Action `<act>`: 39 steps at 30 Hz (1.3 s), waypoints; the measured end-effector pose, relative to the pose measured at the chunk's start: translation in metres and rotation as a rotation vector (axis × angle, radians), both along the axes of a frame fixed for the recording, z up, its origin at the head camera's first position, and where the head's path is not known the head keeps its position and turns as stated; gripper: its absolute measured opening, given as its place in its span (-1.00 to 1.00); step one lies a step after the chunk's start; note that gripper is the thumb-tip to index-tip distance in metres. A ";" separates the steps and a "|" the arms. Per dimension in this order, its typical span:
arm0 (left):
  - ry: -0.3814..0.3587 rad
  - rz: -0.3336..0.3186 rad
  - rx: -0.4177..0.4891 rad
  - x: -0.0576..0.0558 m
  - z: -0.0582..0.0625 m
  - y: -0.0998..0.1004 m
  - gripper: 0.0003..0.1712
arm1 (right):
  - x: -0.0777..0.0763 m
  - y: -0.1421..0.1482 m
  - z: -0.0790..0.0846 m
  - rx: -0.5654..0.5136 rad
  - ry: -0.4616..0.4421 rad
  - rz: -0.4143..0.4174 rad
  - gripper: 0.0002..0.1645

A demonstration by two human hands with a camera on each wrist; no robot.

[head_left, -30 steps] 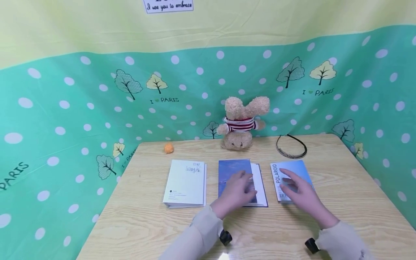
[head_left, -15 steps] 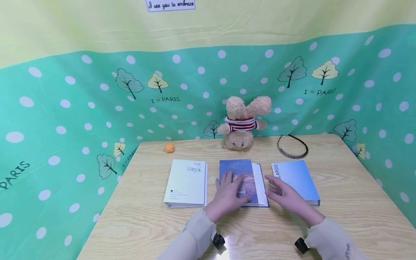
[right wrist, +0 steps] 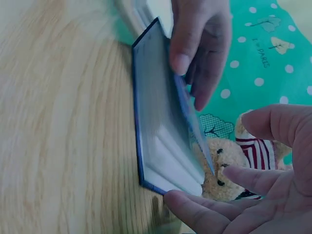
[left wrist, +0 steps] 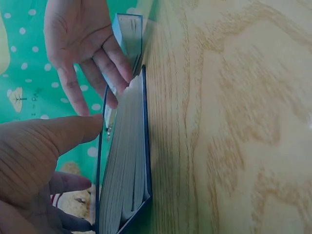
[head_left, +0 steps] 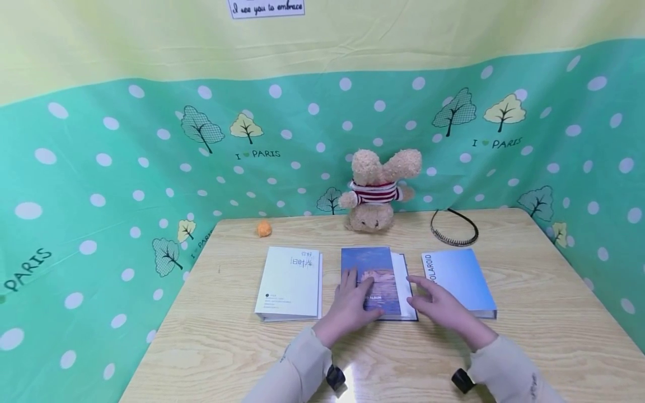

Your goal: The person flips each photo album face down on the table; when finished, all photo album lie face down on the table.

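Note:
A blue photo album [head_left: 365, 258] lies mid-table, its front cover slightly raised above pale pages; the gap shows in the left wrist view, where the page block [left wrist: 127, 161] fans a little. My left hand [head_left: 347, 308] rests on that cover with fingers spread, the thumb at its near edge. Beside the album's right edge is my right hand [head_left: 443, 308], fingers loosely extended. In the right wrist view, one of its fingertips is at the corner of the album [right wrist: 161, 112]; firm contact is hard to tell.
A white album [head_left: 289, 285] lies to the left, and a light-blue POLAROID album [head_left: 458, 274] to the right. Behind stand an upside-down plush rabbit [head_left: 375, 193], an orange ball [head_left: 264, 228] and a black headband [head_left: 455, 242]. A green patterned cloth [head_left: 302, 129] hangs behind the table.
My right hand has moved left from over the POLAROID album to the blue album's right edge. My left hand has shifted left and settled on the blue cover.

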State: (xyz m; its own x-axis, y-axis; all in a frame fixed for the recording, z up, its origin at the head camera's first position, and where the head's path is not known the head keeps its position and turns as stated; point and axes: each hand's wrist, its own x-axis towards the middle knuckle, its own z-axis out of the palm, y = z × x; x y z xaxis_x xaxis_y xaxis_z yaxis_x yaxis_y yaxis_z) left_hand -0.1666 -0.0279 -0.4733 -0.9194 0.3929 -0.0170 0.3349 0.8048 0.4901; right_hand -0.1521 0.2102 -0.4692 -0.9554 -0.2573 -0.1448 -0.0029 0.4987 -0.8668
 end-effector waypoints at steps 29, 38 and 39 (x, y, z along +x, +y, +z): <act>-0.003 -0.008 0.084 -0.003 -0.012 -0.005 0.04 | 0.002 -0.005 0.005 -0.410 -0.256 -0.096 -0.34; 0.001 0.006 0.108 -0.004 -0.014 -0.006 0.08 | 0.003 -0.008 0.004 -0.443 -0.233 -0.131 -0.32; -0.001 0.010 0.105 -0.004 -0.014 -0.006 0.10 | 0.003 -0.008 0.004 -0.444 -0.232 -0.137 -0.31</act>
